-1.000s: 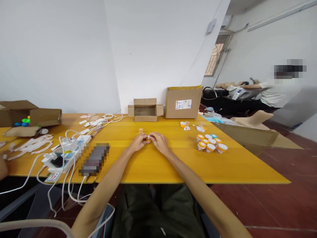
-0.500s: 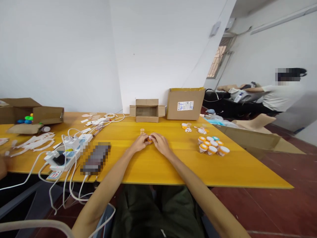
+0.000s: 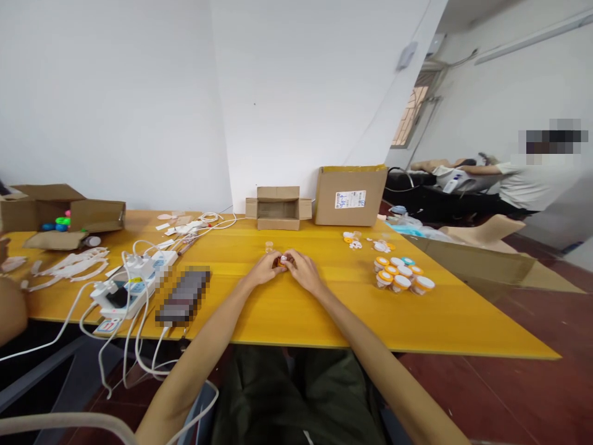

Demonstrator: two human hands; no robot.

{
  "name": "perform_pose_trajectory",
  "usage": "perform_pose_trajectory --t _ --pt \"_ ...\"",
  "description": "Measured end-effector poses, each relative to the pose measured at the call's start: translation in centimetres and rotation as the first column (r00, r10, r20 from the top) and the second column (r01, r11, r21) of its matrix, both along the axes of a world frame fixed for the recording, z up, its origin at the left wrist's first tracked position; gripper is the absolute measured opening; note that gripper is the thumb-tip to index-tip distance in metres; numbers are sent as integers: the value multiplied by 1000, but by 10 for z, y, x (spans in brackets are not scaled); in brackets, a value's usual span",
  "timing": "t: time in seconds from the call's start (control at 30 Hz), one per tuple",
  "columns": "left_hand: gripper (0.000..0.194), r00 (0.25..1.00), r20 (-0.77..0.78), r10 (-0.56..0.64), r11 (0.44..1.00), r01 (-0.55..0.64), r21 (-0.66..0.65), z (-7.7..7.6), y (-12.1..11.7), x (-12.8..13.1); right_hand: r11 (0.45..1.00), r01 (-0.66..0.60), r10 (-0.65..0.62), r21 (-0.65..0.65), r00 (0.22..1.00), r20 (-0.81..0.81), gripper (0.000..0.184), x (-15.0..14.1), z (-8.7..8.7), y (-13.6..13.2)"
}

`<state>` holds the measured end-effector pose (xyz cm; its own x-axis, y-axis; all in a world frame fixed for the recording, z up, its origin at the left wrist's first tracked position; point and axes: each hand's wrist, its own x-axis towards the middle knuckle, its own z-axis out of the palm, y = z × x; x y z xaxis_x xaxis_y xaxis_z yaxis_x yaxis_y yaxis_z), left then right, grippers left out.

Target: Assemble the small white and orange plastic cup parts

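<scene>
Mid-frame, the small orange-and-white piece (image 3: pixel 283 260) sits right between left hand (image 3: pixel 265 270) and right hand (image 3: pixel 304 271), equally near. Fingers (image 3: pixel 293 258) pinch it from both sides; long axis unclear.

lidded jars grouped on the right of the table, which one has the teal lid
The jar at the right end of the far row; the other jars have white or orange-and-white lids.

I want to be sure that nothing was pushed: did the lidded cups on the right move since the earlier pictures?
No. Against the large cardboard box, the lidded cups keep their place; the view shifted slightly.
</scene>
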<state>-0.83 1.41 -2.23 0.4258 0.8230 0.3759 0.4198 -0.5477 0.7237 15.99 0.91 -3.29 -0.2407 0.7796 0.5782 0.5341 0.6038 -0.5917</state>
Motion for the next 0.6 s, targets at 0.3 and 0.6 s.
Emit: perform_pose_trajectory --t 0.3,0.6 --pt "20 990 134 -41 987 61 -148 -4 5 0 1000 8 -7 -27 1000 27 8 0 2 -1" --pt "27 982 184 -36 976 74 -204 -4 6 0 999 2 1 -34 995 96 9 0 7 -3"
